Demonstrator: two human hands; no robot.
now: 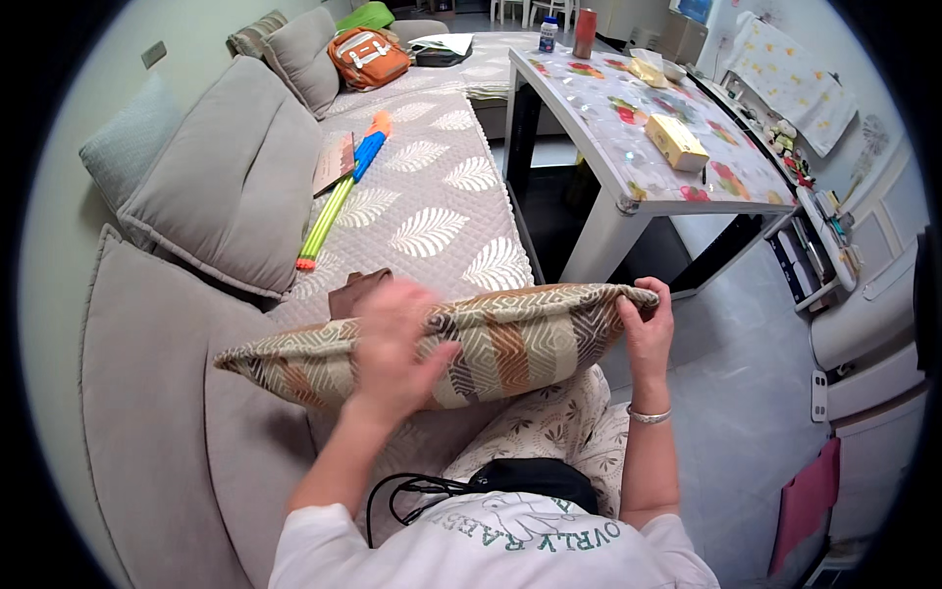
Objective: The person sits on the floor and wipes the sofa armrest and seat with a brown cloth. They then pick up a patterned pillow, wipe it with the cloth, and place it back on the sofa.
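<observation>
A patterned cushion (508, 346) in beige, brown and orange, woven with zigzags and diamonds, is held on its edge above my lap. My right hand (649, 316) pinches its right corner between thumb and fingers. In front of the cushion's left-middle part is my left hand (397, 346), blurred by motion. Its thumb stands apart from the fingers, and I see nothing gripped in it; whether it touches the fabric is unclear. Behind the cushion, a brown item (357, 289) shows only its upper part.
A quilted leaf-print cover (430, 158) lies on the sofa, with a blue-and-green toy (368, 154) and an orange backpack (368, 57) on it. Grey back cushions (221, 169) line the left. At right stands a table (596, 110) carrying a tissue pack (675, 142).
</observation>
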